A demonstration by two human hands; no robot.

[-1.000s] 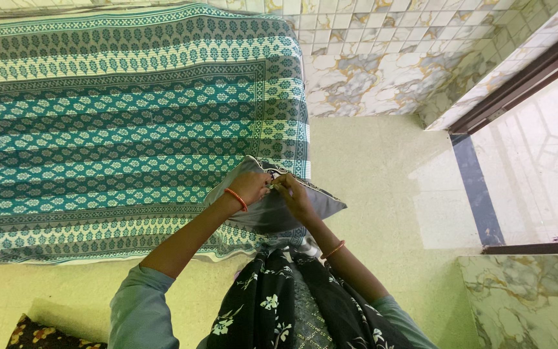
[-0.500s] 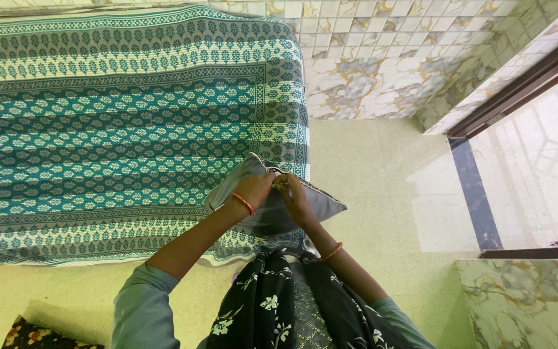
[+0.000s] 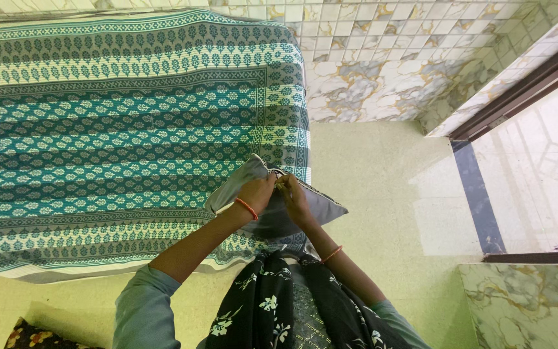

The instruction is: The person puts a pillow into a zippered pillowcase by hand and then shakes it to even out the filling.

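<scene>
Pinching the top edge of the grey cushion [image 3: 321,208] with both hands: our left hand [image 3: 258,193] and right hand [image 3: 296,197] are closed on it, fingertips almost meeting. Cushion sits at the near corner of the bed, on the teal patterned bedspread [image 3: 130,123]. Orange bangles on both wrists. Pale green floor [image 3: 382,194] to the right, marble tile wall [image 3: 382,71] beyond.
</scene>
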